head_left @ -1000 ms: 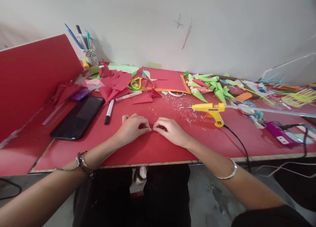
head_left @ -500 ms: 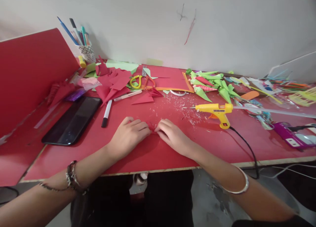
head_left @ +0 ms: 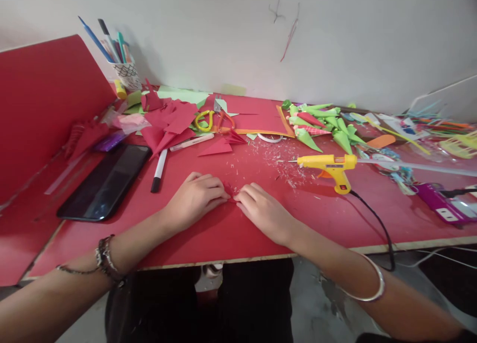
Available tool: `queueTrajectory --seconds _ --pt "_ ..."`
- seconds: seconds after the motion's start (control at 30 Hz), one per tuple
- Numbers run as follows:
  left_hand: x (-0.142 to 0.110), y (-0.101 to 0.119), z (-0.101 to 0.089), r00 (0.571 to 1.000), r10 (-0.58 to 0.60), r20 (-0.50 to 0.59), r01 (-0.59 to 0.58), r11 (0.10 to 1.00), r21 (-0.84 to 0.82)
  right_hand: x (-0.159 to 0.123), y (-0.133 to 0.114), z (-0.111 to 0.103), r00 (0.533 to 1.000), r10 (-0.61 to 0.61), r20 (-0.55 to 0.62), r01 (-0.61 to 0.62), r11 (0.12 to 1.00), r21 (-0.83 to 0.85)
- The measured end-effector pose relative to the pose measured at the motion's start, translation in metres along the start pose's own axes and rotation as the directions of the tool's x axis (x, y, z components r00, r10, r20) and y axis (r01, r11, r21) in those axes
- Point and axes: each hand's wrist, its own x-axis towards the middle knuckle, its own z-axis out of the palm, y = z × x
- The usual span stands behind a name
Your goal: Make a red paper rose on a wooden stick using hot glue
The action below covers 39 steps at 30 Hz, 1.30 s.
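Near the front of the red table (head_left: 238,238), a small piece of red paper (head_left: 231,192) is pinched between my two hands. My left hand (head_left: 197,199) has its fingers closed on the paper's left side. From the other side, my right hand (head_left: 261,206) grips it with thumb and fingers pressed together. The fingers cover most of the paper, and its red blends with the table, so its exact shape is hard to make out. Just beyond the hands lie a folded red paper piece (head_left: 216,147) and scattered paper shreds (head_left: 286,166).
A yellow glue gun (head_left: 330,166) lies to the right, its black cord running over the front edge. On the left are a black phone (head_left: 106,184) and a marker (head_left: 159,171). Scissors (head_left: 204,121), red paper scraps (head_left: 175,117) and green paper cones (head_left: 328,119) lie behind.
A bit more of the red paper shows between my fingertips. Both hands stay close together in nearly the same place, while the view has shifted slightly.
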Motion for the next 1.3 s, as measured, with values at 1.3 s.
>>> queueTrajectory --seconds 1.3 --pt "0.011 0.004 0.002 0.981 -0.192 0.009 0.192 0.974 -0.124 0.011 0.02 -0.022 0.971 0.205 0.12 -0.237 0.879 0.414"
